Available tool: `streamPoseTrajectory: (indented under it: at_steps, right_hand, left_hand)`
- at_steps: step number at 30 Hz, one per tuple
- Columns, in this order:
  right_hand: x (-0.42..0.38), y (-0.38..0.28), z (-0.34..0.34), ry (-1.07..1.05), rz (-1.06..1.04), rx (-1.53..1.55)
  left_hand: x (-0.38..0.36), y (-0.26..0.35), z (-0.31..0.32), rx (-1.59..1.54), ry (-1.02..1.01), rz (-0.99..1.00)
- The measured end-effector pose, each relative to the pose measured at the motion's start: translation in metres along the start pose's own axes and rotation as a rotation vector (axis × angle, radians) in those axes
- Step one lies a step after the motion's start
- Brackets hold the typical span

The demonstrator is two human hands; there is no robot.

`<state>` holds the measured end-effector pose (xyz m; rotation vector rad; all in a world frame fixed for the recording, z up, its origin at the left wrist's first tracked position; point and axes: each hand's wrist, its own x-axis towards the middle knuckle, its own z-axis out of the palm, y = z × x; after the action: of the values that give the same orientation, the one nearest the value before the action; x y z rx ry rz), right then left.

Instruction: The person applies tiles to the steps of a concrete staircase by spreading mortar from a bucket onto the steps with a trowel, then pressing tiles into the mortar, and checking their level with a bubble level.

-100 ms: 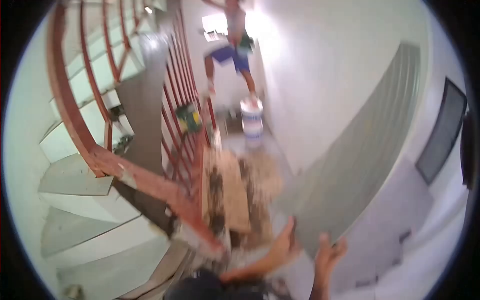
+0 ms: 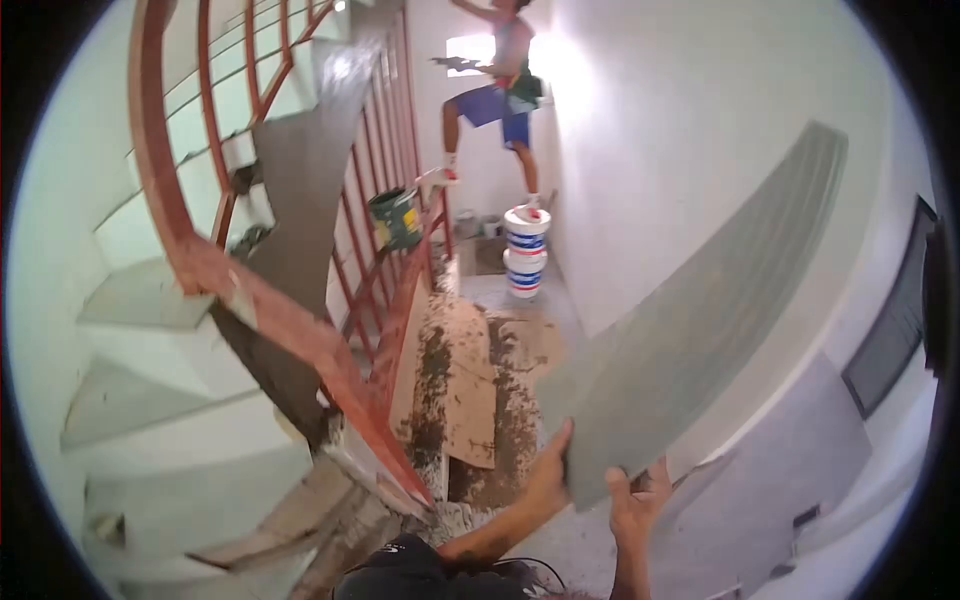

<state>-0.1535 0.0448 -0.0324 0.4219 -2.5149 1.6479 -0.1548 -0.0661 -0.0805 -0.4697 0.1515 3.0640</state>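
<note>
A long grey-green slab (image 2: 690, 310), with faint ridges running along its far end, slants up and to the right in front of me. My left hand (image 2: 548, 480) grips its left edge near the bottom, thumb up along the side. Close by, my right hand (image 2: 638, 495) is curled on the lower right edge, with the thumb on the near face. Behind the slab the undersides of my fingers are hidden. The slab's far end reaches toward the white wall (image 2: 640, 150).
Left is a red metal railing (image 2: 255, 290) along tiled steps (image 2: 190, 420). Cardboard (image 2: 470, 400) covers the dirty floor ahead. A person (image 2: 500, 100) stands with one foot on stacked white buckets (image 2: 525, 255) and one on the railing, where a green bucket (image 2: 395, 220) hangs.
The view has swung so the railing, person and buckets sit farther right and lower. The slab's far end appears lower, and my right fingers are more curled on its edge.
</note>
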Motion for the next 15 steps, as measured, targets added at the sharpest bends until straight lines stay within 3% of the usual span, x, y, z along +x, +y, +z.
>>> streamPoseTrajectory:
  at_steps: [1, 2, 3, 5, 7, 8, 10, 11, 12, 13, 15]
  right_hand:
    - [0.085, 0.009, 0.037, 0.045, -0.324, 0.223]
    - [0.11, 0.005, 0.038, 0.029, -0.516, 0.385]
    - [0.07, 0.034, 0.062, 0.006, -0.345, 0.474]
    - [0.111, 0.043, 0.037, 0.106, 0.008, 0.867]
    - [0.139, 0.061, 0.024, -0.072, 0.042, 1.06]
    - [0.149, 0.082, 0.03, -0.227, 0.116, 1.215]
    - [0.141, 0.15, 0.043, -0.334, 0.283, 1.176]
    - [0.134, 0.194, 0.04, -0.341, 0.524, 1.233]
    - [0.135, 0.223, 0.051, -0.336, 0.768, 1.272]
    - [0.126, 0.254, 0.062, -0.357, 0.841, 1.269]
    - [0.1, 0.293, 0.111, -0.461, 0.952, 1.244]
  left_hand:
    - [0.111, 0.062, -0.008, 0.168, -0.199, 0.146]
    - [0.146, 0.081, -0.014, 0.229, -0.22, 0.208]
    - [0.114, 0.095, -0.101, 0.325, 0.054, 0.193]
    - [0.111, 0.104, -0.141, 0.55, 0.354, 0.344]
    - [0.1, 0.109, -0.187, 0.614, 0.391, 0.664]
    - [0.078, 0.119, -0.174, 0.759, 0.513, 0.788]
    - [0.029, 0.107, -0.175, 1.036, 0.852, 0.884]
    - [0.007, 0.083, -0.19, 1.164, 1.046, 0.822]
    - [-0.007, 0.084, -0.214, 1.189, 1.011, 0.876]
    - [-0.034, 0.071, -0.24, 1.143, 1.027, 0.849]
    - [-0.082, 0.057, -0.246, 1.172, 1.253, 1.043]
